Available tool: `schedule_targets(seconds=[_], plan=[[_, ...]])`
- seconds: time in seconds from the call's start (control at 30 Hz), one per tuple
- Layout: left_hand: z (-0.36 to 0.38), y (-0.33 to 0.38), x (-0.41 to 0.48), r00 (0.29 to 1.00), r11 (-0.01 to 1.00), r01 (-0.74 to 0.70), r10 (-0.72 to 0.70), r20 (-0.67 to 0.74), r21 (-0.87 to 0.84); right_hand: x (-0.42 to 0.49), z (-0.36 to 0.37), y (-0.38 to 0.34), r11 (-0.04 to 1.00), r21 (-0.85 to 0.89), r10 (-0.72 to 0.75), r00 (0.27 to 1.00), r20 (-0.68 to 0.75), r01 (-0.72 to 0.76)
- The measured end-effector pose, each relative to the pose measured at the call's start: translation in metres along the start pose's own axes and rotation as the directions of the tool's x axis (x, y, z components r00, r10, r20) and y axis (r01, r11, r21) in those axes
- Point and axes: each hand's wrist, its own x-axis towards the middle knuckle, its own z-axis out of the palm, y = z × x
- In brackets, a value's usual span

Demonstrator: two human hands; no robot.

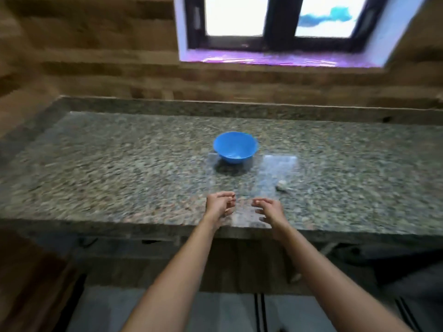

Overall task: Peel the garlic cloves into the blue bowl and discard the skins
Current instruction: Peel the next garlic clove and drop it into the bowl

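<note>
A blue bowl (235, 146) stands on the speckled granite counter (119, 168), with something pale lying in its bottom. A clear sheet (278, 168) lies flat on the counter under and to the right of the bowl. On its right part rests a small pale garlic piece (282, 185). My left hand (220, 206) and my right hand (269, 208) hover side by side near the counter's front edge, fingers loosely curled and apart. Nothing shows in either hand. The frame is blurred.
A raised granite ledge (239, 109) runs along the back of the counter, with a brown wall (96, 56) behind it. A window (282, 27) sits above at the right. The counter's front edge (143, 227) lies just under my wrists.
</note>
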Motion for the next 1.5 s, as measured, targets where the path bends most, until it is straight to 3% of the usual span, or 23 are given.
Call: schedule_targets(seconds=[0.1,0.2,0.37,0.53,0.63,0.77,0.83,0.9,1.03,1.1,1.2,1.23,1.4,1.5], plan=[[0.068,-0.005,0.030,1.000,0.996,-0.003,0.004,-0.016,0.088,0.030,-0.060,0.007,1.000,-0.004,0.004,0.998,-0.056,-0.005],[0.109,-0.013,0.061,0.981,0.974,-0.077,0.112,-0.157,0.213,0.060,-0.106,0.012,0.999,-0.051,-0.011,0.997,-0.071,0.007],[0.104,-0.011,0.068,0.825,0.896,-0.131,0.337,-0.454,0.425,0.086,-0.138,0.007,0.959,-0.228,-0.184,0.982,-0.046,0.169],[0.050,-0.011,0.067,0.730,0.833,-0.012,0.385,-0.565,0.553,0.108,-0.118,0.015,0.741,-0.543,-0.378,0.914,0.150,0.395],[0.033,-0.008,0.077,0.774,0.700,-0.014,0.460,-0.436,0.714,0.113,-0.107,0.017,0.730,-0.568,-0.316,0.925,0.210,0.379],[0.033,0.002,0.097,0.817,0.559,-0.060,0.503,-0.281,0.827,0.125,-0.103,0.021,0.771,-0.544,-0.279,0.943,0.180,0.332],[0.032,0.003,0.107,0.839,0.420,-0.089,0.520,-0.159,0.903,0.130,-0.103,0.024,0.789,-0.527,-0.279,0.948,0.150,0.316],[0.027,0.002,0.115,0.843,0.295,-0.125,0.536,-0.056,0.947,0.132,-0.101,0.025,0.806,-0.512,-0.275,0.954,0.122,0.298],[0.018,0.000,0.121,0.833,0.183,-0.167,0.552,0.039,0.969,0.133,-0.100,0.026,0.829,-0.484,-0.280,0.957,0.075,0.280],[0.027,0.012,0.116,0.808,0.290,-0.266,0.587,0.049,0.919,0.134,-0.098,0.026,0.849,-0.452,-0.279,0.959,0.056,0.273],[0.047,0.052,0.121,0.670,0.431,-0.390,0.739,-0.071,0.814,0.135,-0.096,0.026,0.862,-0.434,-0.285,0.958,0.010,0.261],[0.051,0.065,0.128,0.665,0.447,-0.360,0.739,-0.112,0.819,0.134,-0.096,0.026,0.870,-0.426,-0.275,0.962,-0.001,0.248],[0.056,0.088,0.161,0.805,0.467,-0.102,0.557,-0.203,0.878,0.132,-0.099,0.028,0.915,-0.311,-0.264,0.964,0.017,0.256],[0.057,0.086,0.148,0.746,0.600,-0.178,0.599,-0.291,0.780,0.131,-0.100,0.028,0.950,-0.202,-0.245,0.969,-0.011,0.238]])
